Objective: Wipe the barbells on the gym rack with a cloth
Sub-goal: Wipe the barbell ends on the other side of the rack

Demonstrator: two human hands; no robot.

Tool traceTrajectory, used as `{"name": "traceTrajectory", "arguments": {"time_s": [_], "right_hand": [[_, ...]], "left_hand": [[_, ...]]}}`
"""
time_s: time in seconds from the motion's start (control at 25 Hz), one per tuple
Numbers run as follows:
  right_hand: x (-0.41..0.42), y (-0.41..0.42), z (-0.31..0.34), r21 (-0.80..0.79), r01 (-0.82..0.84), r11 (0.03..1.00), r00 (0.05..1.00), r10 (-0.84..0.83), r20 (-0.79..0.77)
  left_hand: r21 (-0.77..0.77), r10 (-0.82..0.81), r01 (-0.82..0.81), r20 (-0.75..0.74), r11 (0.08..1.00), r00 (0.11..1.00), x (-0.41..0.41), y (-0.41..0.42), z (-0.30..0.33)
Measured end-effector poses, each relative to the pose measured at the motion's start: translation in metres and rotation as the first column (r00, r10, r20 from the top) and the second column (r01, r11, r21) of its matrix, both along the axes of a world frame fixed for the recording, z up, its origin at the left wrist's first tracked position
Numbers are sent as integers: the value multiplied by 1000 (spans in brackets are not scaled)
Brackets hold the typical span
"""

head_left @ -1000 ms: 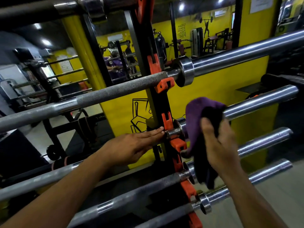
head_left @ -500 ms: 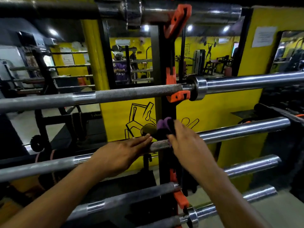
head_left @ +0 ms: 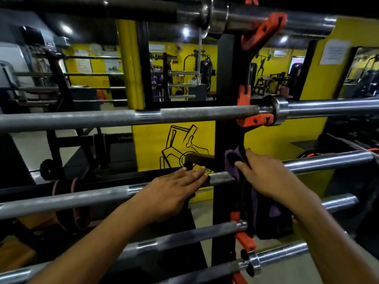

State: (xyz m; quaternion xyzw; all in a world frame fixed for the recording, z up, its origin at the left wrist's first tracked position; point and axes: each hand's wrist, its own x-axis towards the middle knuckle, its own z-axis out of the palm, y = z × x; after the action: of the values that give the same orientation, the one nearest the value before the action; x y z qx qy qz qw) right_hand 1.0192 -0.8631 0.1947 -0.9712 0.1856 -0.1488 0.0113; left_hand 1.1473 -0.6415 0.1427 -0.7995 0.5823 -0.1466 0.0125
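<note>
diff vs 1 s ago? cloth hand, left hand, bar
The right hand carried the purple cloth leftward along the middle barbell, from the chrome sleeve past the upright to the knurled shaft, where it now grips cloth around the bar. The camera view also shifted. Unchanged: the left hand rests flat on the same bar, and the cloth's tail hangs below.

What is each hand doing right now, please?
Left hand: open, fingers straight, resting on the barbell.
Right hand: grip closed on the cloth, pressing it to the same barbell.
</note>
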Motion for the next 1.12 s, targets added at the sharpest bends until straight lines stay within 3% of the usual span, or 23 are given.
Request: {"name": "traceTrajectory", "arguments": {"time_s": [0.12, 0.24, 0.36, 0.48, 0.56, 0.64, 0.72, 0.76, 0.84, 0.92, 1.04, 1.12], "right_hand": [[6, -7, 6, 170, -7, 985, 1000, 8, -2], [5, 4, -11, 201, 17, 979, 966, -68, 248], [1, 25, -25, 191, 25, 981, 951, -82, 299], [-19, 39, -20, 400, -67, 914, 894, -123, 430], [-43, 57, -22, 570, -197, 798, 790, -215, 575], [-65, 91, -35, 728, -452, 516, 671, -340, 658], [-74, 132, -57, 794, -595, 126, 666, -475, 575], [-75, 148, -70, 813, -581, 17, 685, -529, 501], [-75, 175, -96, 852, -523, -33, 679, -620, 393], [-78, 194, -114, 876, -482, -27, 665, -662, 345], [-88, 226, -127, 836, -530, -141, 706, -620, 343], [-86, 244, -134, 853, -509, -112, 761, -521, 386]], "left_hand": [[75, -51, 50, 7, 996, 999, 10, 29, 7], [128, -84, 83, 5, 988, 996, 17, 45, 6], [131, -125, 127, -25, 983, 992, 15, 49, 11], [103, -184, 194, -100, 975, 978, 18, 63, 13], [-100, -255, 237, -234, 966, 938, 16, 73, 11], [-411, -362, 171, -450, 895, 816, 1, 78, 4], [-540, -453, -4, -711, 842, 538, -20, 76, -7], [-530, -470, -52, -789, 846, 396, -30, 74, -14], [-513, -480, -93, -844, 854, 240, -42, 74, -33], [-494, -469, -170, -867, 852, 171, -48, 84, -47], [-479, -439, -189, -872, 857, 217, -43, 105, -54], [-470, -400, -145, -849, 871, 346, -37, 114, -51]]}}
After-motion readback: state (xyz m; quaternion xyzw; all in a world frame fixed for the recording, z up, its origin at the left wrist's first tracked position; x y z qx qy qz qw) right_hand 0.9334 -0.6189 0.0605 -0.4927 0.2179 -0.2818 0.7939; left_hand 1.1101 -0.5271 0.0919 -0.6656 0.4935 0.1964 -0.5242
